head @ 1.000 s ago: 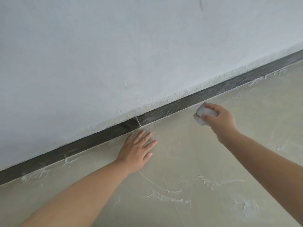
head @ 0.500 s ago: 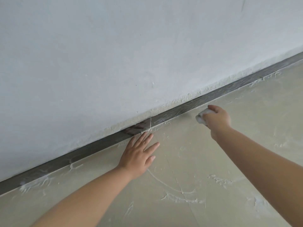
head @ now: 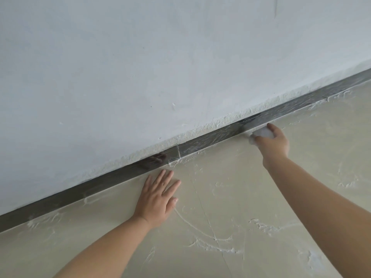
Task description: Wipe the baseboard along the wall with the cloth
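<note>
A dark grey baseboard (head: 210, 137) runs diagonally from lower left to upper right along the foot of a white wall (head: 140, 67). My right hand (head: 274, 142) grips a small white cloth (head: 261, 134) and holds it against the bottom edge of the baseboard, right of centre. My left hand (head: 158, 197) lies flat on the floor, fingers spread, just below the baseboard near a vertical joint (head: 178, 152) in it.
The beige floor (head: 230, 197) carries white plaster smears and streaks, thickest at the lower right. A rough plaster lip runs along the wall just above the baseboard. A thin tile seam crosses the floor between my arms.
My right hand has carried the cloth from just off the floor up to the baseboard's lower edge, further right along it. The left hand stays planted on the floor.
</note>
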The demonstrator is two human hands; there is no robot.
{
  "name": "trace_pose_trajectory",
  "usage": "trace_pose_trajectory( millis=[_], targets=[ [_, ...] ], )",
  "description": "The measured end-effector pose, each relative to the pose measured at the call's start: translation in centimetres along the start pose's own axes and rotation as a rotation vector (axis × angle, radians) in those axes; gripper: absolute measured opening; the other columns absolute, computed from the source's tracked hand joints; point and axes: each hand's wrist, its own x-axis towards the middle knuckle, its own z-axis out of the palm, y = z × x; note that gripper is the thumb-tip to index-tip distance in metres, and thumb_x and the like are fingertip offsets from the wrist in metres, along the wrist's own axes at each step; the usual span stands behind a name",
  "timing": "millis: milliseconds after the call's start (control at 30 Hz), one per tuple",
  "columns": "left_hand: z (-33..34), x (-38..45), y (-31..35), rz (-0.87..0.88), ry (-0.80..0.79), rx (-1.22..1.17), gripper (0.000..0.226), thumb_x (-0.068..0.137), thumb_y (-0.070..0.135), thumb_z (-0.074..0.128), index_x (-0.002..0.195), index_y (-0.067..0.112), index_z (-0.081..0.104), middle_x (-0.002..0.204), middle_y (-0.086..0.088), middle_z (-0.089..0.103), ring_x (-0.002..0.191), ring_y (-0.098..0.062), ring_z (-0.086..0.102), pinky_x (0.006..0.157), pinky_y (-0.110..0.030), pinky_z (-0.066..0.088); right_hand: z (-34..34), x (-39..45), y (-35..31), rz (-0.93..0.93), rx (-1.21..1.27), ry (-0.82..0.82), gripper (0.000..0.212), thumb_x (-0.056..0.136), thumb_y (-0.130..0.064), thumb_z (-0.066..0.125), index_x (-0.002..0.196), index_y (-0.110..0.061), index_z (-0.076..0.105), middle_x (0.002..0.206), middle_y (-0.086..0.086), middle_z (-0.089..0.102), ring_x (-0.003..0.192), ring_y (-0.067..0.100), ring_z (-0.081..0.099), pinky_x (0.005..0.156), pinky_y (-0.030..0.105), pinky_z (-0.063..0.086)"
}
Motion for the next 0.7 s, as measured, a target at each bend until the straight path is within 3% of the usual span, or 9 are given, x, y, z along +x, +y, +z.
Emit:
trace_pose_trajectory(
  millis=[67,133,233,300,400,500,600,700],
  targets=[
    [0.0,-0.1,0.0,-0.014,0.026,-0.004,0.048,0.098,0.041,0.008,0.123,0.022,0.043,0.129,-0.011,0.055,0.143,-0.013,-0.002,0.111,-0.036,0.006,-0.2,0.3,0.1,-0.006,0.004,-0.009,0.056,0.078,-0.001,0.066,0.129,-0.017,0.051,0.115,0.002,0.053,0.099,0.016,0.048,0.096,0.028,0.044],
    [0.2,0.0,0.2,-0.005,0.050,0.002,0.048,0.098,0.041,0.008,0.124,0.021,0.043,0.133,-0.010,0.051,0.142,-0.010,-0.006,0.111,-0.036,0.006,-0.2,0.8,0.3,-0.003,-0.009,0.006,0.055,0.079,-0.001,0.063,0.130,-0.018,0.050,0.109,0.000,0.050,0.097,0.016,0.048,0.086,0.024,0.041],
    [1.0,-0.3,0.3,0.005,0.066,0.027,0.048,0.098,0.041,0.008,0.127,0.022,0.041,0.155,0.002,0.014,0.143,-0.011,-0.005,0.110,-0.038,0.008,0.5,1.5,0.0,0.003,0.024,0.014,0.056,0.083,-0.003,0.059,0.134,-0.021,0.045,0.117,-0.001,0.050,0.105,0.019,0.050,0.082,0.023,0.037],
    [1.2,-0.4,0.0,0.021,0.069,0.025,0.048,0.098,0.041,0.008,0.128,0.023,0.041,0.155,0.008,-0.006,0.143,-0.012,-0.005,0.110,-0.038,0.008,1.4,1.9,-0.5,0.023,0.051,0.003,0.059,0.084,-0.003,0.058,0.137,-0.022,0.040,0.112,-0.003,0.047,0.101,0.017,0.048,0.080,0.021,0.036],
    [1.2,-0.2,-0.1,0.020,0.080,0.059,0.048,0.098,0.041,0.007,0.128,0.024,0.040,0.155,0.008,-0.009,0.143,-0.012,-0.005,0.110,-0.039,0.008,2.7,2.4,-0.4,0.062,0.117,-0.047,0.070,0.079,0.000,0.061,0.140,-0.024,0.035,0.111,-0.002,0.048,0.097,0.017,0.047,0.085,0.031,0.044],
    [1.2,-0.1,0.0,0.013,0.075,0.093,0.049,0.097,0.042,0.006,0.129,0.024,0.039,0.155,0.009,-0.009,0.143,-0.012,-0.005,0.110,-0.039,0.007,3.4,2.1,0.4,0.080,0.146,-0.083,0.075,0.078,0.001,0.062,0.141,-0.026,0.033,0.117,-0.004,0.049,0.104,0.017,0.049,0.094,0.029,0.043],
    [1.2,-0.1,0.0,0.010,0.069,0.110,0.049,0.097,0.042,0.005,0.130,0.025,0.038,0.155,0.008,-0.010,0.143,-0.011,-0.006,0.111,-0.038,0.007,3.8,1.6,0.6,0.100,0.190,-0.111,0.078,0.077,0.004,0.062,0.142,-0.024,0.031,0.127,0.001,0.051,0.114,0.021,0.051,0.104,0.040,0.042],
    [1.3,0.0,0.0,0.013,0.069,0.116,0.050,0.097,0.042,0.005,0.130,0.025,0.038,0.155,0.008,-0.010,0.143,-0.011,-0.006,0.111,-0.038,0.006,2.6,2.2,-1.0,0.130,0.361,-0.104,0.080,0.077,0.017,0.053,0.145,-0.016,0.026,0.104,0.002,0.053,0.093,0.020,0.049,0.099,0.038,0.045]
  ],
)
